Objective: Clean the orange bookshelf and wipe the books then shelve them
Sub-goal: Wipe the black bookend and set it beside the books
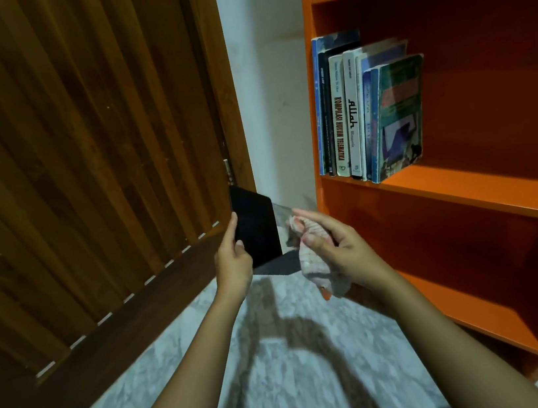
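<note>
My left hand grips a black-covered book by its near edge, holding it up in front of me. My right hand clutches a bunched pink-and-white cloth just right of the book, close to its cover. The orange bookshelf stands to the right. Several books stand upright at the left end of its middle shelf, the outermost one with a green cover leaning slightly.
A dark slatted wooden door fills the left side. A white wall strip runs between door and shelf. The marble-patterned floor lies below. The shelf boards above and below the books hold nothing.
</note>
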A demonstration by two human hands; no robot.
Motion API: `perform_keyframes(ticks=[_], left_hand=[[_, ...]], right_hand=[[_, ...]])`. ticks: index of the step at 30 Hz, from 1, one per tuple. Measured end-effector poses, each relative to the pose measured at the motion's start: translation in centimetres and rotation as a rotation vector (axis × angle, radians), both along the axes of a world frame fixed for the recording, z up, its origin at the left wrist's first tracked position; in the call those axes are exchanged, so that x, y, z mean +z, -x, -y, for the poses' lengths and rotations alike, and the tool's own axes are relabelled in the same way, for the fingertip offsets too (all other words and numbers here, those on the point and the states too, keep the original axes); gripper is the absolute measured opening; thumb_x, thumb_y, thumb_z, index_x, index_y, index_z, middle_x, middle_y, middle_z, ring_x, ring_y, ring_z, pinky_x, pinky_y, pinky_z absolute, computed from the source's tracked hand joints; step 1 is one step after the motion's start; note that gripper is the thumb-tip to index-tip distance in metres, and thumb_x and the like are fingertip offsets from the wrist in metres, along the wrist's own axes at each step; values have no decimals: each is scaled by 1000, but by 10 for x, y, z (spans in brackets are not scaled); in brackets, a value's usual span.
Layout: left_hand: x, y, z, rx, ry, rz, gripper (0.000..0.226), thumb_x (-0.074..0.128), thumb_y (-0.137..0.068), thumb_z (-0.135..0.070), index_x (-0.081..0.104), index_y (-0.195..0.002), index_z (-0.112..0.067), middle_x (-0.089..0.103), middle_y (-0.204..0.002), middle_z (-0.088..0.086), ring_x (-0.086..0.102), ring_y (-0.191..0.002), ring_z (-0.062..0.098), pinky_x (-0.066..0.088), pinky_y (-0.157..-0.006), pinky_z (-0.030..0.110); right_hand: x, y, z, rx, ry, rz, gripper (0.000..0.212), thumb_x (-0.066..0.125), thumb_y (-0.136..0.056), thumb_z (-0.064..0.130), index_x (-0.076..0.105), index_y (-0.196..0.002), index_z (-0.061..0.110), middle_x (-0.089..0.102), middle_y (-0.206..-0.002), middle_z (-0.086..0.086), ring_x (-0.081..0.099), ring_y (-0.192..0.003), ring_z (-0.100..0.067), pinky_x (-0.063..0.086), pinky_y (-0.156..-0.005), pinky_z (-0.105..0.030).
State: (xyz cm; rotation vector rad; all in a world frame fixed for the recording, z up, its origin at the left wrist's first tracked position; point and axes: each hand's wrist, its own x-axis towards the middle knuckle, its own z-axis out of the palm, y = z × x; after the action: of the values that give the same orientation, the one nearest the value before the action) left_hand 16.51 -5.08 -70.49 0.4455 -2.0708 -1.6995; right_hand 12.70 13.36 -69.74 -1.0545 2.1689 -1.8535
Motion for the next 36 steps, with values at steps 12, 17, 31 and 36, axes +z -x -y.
perform_keyframes(ticks=[12,17,31,36], left_hand=[[-5,2,-12,-23,68,-326,60,35,-98,4,34,-137,-41,32,-139,-28,25,-140,5,28,-113,26],[2,5,-13,-39,192,-422,61,35,-97,6,28,-139,-38,31,-136,-36,26,-133,-12,27,-107,11],[3,9,-17,25,269,-571,61,35,-91,17,28,-140,-18,38,-133,-26,32,-128,-16,28,-104,8],[14,8,-27,10,317,-679,62,37,-87,19,34,-137,-17,43,-133,-18,42,-129,-2,36,-107,23]], right_hand=[[2,16,27,-429,144,-26,38,48,-100,25,48,-138,23,52,-130,15,44,-110,22,38,-91,-1],[13,15,41,-369,-88,-179,47,47,-98,29,36,-143,20,53,-137,-1,52,-120,-11,44,-95,-21],[6,23,22,-114,-391,-153,23,54,-95,22,70,-111,17,69,-113,2,62,-96,-8,48,-86,-26],[8,35,15,-154,-331,-68,43,56,-93,19,49,-134,31,47,-135,4,46,-125,-13,40,-106,-40]])
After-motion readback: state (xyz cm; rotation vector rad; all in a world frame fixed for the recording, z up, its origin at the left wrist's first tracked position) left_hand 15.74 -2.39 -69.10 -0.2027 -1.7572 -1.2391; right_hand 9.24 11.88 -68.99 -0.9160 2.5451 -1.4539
